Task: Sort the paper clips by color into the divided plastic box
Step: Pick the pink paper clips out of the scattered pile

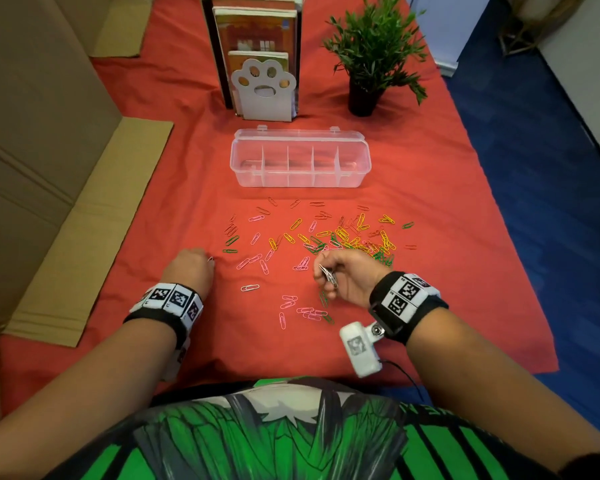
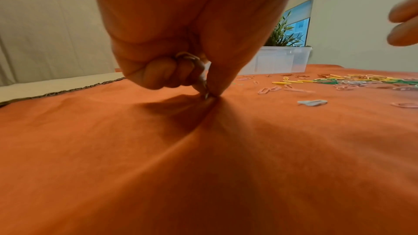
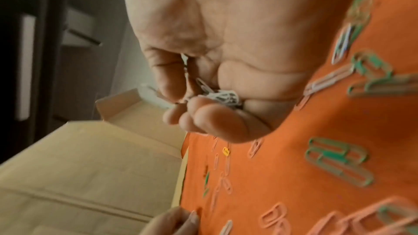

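The clear divided box [image 1: 300, 174] stands open in mid-table, and I see no clips in its compartments. Pink, yellow, green, red and white paper clips [image 1: 326, 237] lie scattered on the red cloth in front of it. My left hand [image 1: 208, 262] is down on the cloth at the left of the scatter. Its thumb and forefinger pinch a pale clip [image 2: 206, 91] against the fabric, and more pale clips [image 2: 187, 58] are tucked under its curled fingers. My right hand [image 1: 321, 276] hovers over the scatter and grips a bunch of white clips [image 3: 222, 96].
Behind the box stand a white paw-shaped bookend [image 1: 264, 88] with books and a potted plant [image 1: 371, 64]. A large cardboard box [image 1: 32, 133] lines the left side. The cloth's right edge [image 1: 520, 237] drops to blue floor.
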{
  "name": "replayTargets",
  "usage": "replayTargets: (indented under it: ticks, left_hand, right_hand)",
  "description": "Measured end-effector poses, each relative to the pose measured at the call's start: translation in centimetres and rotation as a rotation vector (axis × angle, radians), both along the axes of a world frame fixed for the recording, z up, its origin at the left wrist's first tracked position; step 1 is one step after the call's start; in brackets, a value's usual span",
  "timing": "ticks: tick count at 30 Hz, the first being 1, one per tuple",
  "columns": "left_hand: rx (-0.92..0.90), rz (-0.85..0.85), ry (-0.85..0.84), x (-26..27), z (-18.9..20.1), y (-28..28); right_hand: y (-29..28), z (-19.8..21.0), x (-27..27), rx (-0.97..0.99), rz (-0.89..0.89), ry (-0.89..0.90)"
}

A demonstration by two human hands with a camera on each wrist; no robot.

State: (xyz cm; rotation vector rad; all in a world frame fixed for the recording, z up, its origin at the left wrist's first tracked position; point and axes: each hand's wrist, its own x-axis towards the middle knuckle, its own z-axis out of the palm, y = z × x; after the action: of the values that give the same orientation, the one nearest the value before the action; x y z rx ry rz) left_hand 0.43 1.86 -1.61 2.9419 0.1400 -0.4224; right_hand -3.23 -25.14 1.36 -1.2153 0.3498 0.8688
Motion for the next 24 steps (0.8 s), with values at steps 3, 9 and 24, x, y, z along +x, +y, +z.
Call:
replayTargets:
  ticks: [3,9,24]
  left_hand:
    - [-0.138,0.065,0.020,0.3,0.1,-0.2]
    - [-1.298,0.699,0.338,0.6,1.6,-0.6]
    - [-1.463,0.776,0.448,5.7,5.6,0.1]
  right_hand:
    - [1.7,-0.4,0.9,0.027,-0.075,0.036]
    - [7.1,-1.6,2.0,-0.815,0.533,-0.542]
    - [11.5,-3.3,1.3,-1.118,0.898,-1.001]
